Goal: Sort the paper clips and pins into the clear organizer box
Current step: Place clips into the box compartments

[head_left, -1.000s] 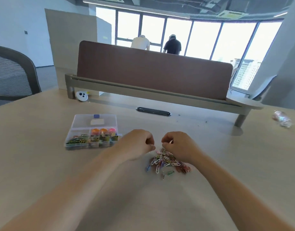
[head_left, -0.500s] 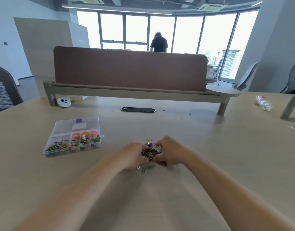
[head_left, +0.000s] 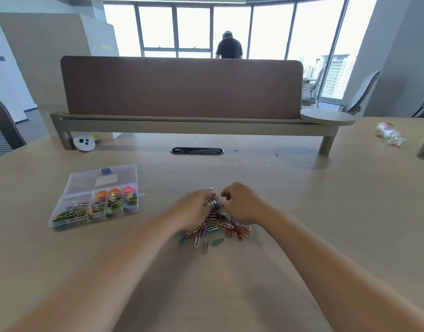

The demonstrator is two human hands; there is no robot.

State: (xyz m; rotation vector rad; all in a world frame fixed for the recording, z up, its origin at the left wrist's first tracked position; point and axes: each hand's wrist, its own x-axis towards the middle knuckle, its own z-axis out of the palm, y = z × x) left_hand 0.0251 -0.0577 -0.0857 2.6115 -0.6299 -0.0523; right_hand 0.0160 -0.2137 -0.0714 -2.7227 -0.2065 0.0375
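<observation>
Centrally, a heap of coloured clips (head_left: 218, 224) was noted on the table (head_left: 326, 212), with a few strays loose at its near edge. The left hand (head_left: 194, 208) and right hand (head_left: 241, 206) were set on either side of the heap's far end, fingers curled down and nearly meeting. Whether any clip was pinched could not be told. The box (head_left: 95, 212) was recorded to the left, apart from both hands, its lid (head_left: 103, 179) laid open behind it. Clips were seen in its near-left compartment, binder clips (head_left: 115, 204) in the middle ones, and round orange and pink pins (head_left: 115, 192) at the back.
</observation>
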